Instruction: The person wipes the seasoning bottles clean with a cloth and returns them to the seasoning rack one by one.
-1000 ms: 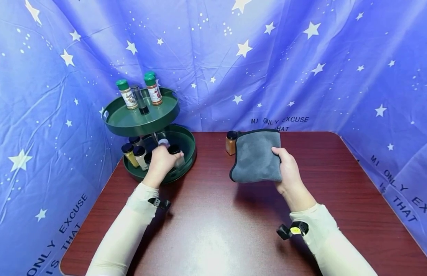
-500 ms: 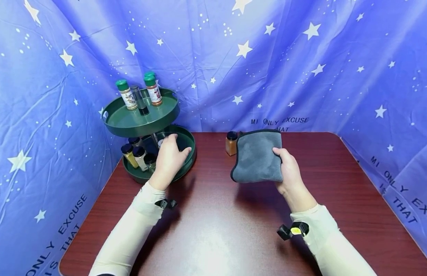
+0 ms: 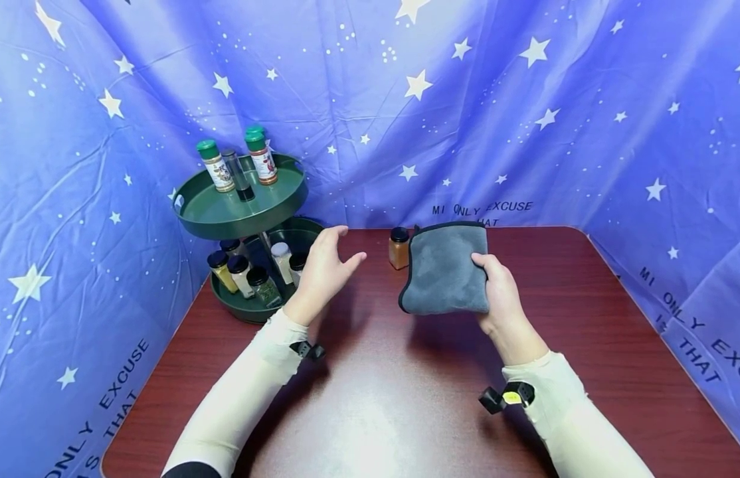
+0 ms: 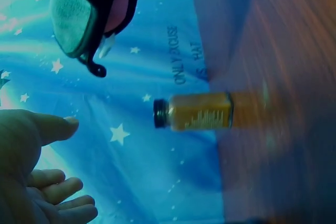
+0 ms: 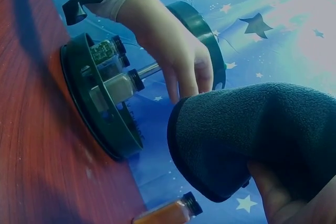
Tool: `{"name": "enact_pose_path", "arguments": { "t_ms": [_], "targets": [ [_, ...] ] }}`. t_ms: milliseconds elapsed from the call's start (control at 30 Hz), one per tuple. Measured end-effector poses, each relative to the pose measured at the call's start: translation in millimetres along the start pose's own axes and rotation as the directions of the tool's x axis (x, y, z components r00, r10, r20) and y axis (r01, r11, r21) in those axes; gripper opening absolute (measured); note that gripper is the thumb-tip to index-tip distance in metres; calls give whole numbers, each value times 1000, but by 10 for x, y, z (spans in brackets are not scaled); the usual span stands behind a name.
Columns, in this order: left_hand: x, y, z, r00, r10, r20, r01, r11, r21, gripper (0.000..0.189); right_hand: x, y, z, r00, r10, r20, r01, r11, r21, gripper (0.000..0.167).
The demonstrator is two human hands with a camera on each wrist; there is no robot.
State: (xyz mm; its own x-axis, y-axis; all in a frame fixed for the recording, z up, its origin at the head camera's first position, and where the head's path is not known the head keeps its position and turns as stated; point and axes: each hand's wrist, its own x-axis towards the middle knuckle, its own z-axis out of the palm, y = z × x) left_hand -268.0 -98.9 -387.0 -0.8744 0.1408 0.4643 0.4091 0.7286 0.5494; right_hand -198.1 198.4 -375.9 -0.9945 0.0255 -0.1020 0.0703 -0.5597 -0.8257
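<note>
My left hand (image 3: 322,275) is in the air just right of a two-tier green rack (image 3: 244,224), fingers extended, thumb apart and nothing held. Ahead of it, a small jar (image 3: 398,252) of orange-brown spice with a black lid stands upright on the table; the left wrist view shows a gap between the hand and this jar (image 4: 199,112). My right hand (image 3: 506,302) grips a folded grey cloth (image 3: 448,269) with dark edging by its right side, thumb on the front face. The cloth hangs above the table, its left edge close to the jar in the head view.
Several black-lidded spice jars (image 3: 264,289) and a white-topped one (image 3: 281,259) stand on the rack's lower tier. Green-capped shakers (image 3: 216,167) occupy the upper tier beside the central post. A starry blue curtain (image 3: 370,99) borders the brown table (image 3: 370,372).
My left hand has let go of a jar on the lower tier and moved right, out of the rack, its fingers spreading. My right hand and the cloth have barely moved.
</note>
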Motion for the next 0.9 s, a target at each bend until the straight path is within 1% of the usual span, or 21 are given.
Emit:
{"name": "enact_pose_path", "arguments": {
  "t_ms": [100, 200, 300, 367, 500, 633, 700, 800, 900],
  "targets": [
    [37, 13, 78, 999, -44, 10, 45, 996, -80, 66, -1, -12, -3, 1000, -6, 5, 6, 1000, 2, 17],
    [105, 19, 156, 997, -82, 1, 81, 986, -147, 68, 3, -23, -6, 1000, -10, 4, 10, 1000, 3, 17],
    [191, 29, 235, 994, -105, 7, 105, 978, -180, 70, 10, -29, -13, 1000, -5, -1, 5, 1000, 9, 16],
    [246, 33, 292, 992, -119, 29, 122, 974, -192, 70, 19, -28, -20, 1000, 0, -1, 0, 1000, 13, 16],
    [380, 44, 458, 983, -149, 111, 168, 968, -188, 73, 49, -37, -58, 1000, 7, -4, -7, 1000, 23, 15],
    [518, 56, 671, 965, -165, 206, 203, 963, -179, 77, 74, -56, -97, 1000, 6, -11, -5, 1000, 30, 17],
    [565, 54, 766, 955, -173, 241, 216, 962, -167, 79, 80, -58, -103, 1000, 7, -15, -6, 999, 32, 18],
    [608, 37, 880, 946, -183, 267, 225, 964, -139, 80, 84, -56, -105, 1000, 13, -14, -13, 999, 32, 18],
    [652, 31, 974, 946, -185, 268, 225, 966, -126, 82, 86, -77, -115, 1000, 12, -14, -12, 999, 33, 18]
  ]
}}
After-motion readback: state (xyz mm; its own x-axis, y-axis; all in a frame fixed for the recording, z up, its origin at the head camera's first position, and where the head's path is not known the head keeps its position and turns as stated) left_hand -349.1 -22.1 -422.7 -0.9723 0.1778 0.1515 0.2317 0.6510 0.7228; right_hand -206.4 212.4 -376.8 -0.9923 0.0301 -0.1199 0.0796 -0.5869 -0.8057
